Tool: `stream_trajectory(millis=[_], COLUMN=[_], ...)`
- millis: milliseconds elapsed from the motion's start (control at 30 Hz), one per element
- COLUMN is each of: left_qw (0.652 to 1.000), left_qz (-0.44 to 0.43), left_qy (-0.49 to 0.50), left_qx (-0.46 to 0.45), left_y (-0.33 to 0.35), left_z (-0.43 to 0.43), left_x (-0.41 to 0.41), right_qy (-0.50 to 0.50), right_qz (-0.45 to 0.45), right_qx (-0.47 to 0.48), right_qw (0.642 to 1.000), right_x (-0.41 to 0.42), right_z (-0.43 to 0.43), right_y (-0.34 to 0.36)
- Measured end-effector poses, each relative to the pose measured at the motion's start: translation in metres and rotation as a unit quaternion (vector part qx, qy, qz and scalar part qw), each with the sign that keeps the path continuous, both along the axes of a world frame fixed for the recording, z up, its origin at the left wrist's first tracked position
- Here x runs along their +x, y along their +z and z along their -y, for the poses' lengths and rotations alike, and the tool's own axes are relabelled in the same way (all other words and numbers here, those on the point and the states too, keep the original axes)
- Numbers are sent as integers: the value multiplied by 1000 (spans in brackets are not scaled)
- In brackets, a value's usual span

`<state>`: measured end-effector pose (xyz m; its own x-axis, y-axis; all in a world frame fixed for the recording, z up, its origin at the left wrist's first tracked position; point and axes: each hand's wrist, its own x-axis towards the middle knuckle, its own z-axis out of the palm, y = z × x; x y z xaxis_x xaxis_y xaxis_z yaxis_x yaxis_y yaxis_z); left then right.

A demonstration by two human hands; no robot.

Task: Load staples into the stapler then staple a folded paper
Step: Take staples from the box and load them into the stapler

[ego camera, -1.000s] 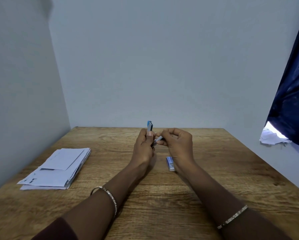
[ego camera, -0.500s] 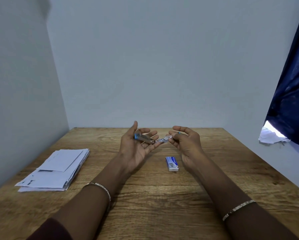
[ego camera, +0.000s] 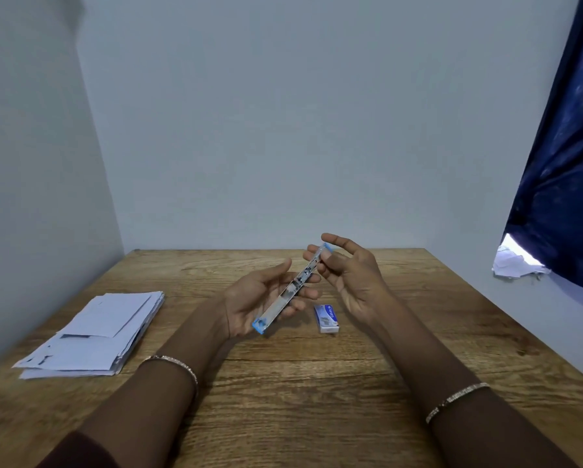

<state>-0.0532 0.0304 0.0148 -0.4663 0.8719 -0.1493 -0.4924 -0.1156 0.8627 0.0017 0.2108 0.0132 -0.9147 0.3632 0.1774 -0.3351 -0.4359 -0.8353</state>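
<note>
The stapler (ego camera: 293,287), swung open into one long strip, is held just left of the staple box (ego camera: 327,319). The left hand (ego camera: 252,298), palm up with relaxed fingers, cradles its near end, and the right hand (ego camera: 350,275) pinches its far end. Folded papers (ego camera: 94,336) lie well left of the box.

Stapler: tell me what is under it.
The opened stapler rests on the upturned left hand; the right hand pinches its far end. The hand hides the table directly below.

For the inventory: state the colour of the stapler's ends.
Light blue ends on the stapler, silver between; head view.
</note>
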Motion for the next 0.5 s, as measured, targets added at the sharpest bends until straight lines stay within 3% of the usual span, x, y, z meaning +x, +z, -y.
stream_trajectory(millis=[100,267,367,500], left_qw=[998,995,994,993], left_qz=[-38,-52,-27,2], left_qy=[35,81,105,118], left_qx=[-29,-34,-17,1], left_y=[-3,-9,-13,-17], left_z=[-8,-13,-12,-11], left_x=[4,5,0,-4], right_qy=[3,-131,-177,-151], right_qz=[-5,8,20,21], right_qx=[59,249,433,624], right_qw=[998,960,883,766], right_x=[-1,-1,0,0], right_z=[11,22,25,30], right_y=[-3,-9,-15,-20])
